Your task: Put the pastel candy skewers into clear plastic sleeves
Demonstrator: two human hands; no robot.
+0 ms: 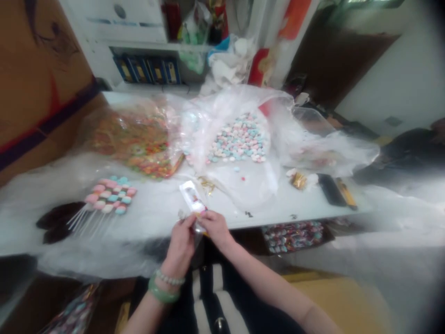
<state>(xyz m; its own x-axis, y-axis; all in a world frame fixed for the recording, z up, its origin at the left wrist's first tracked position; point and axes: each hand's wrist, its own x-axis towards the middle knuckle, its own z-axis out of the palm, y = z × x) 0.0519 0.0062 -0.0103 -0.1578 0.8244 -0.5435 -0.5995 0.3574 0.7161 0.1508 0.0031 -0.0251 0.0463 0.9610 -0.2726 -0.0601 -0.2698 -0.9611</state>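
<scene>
My left hand [181,246], with a green bangle and a beaded bracelet on its wrist, and my right hand [217,228] together grip a narrow clear packet [192,199] with a white label at the table's front edge. Its lower end is partly hidden by my fingers. Gold twist ties [206,184] lie just beyond the packet. To the left, a bunch of pastel candy pops on white sticks [109,197] rests on plastic sheeting. A heap of pink, white and teal candies [239,139] sits on a clear plastic bag farther ahead.
A plastic bag of orange and green sweets [139,144] lies at the back left. A black case [330,189] and gold foil pieces [299,181] lie at the right. A tray of wrapped sweets [294,236] sits below the table edge. Shelves stand behind.
</scene>
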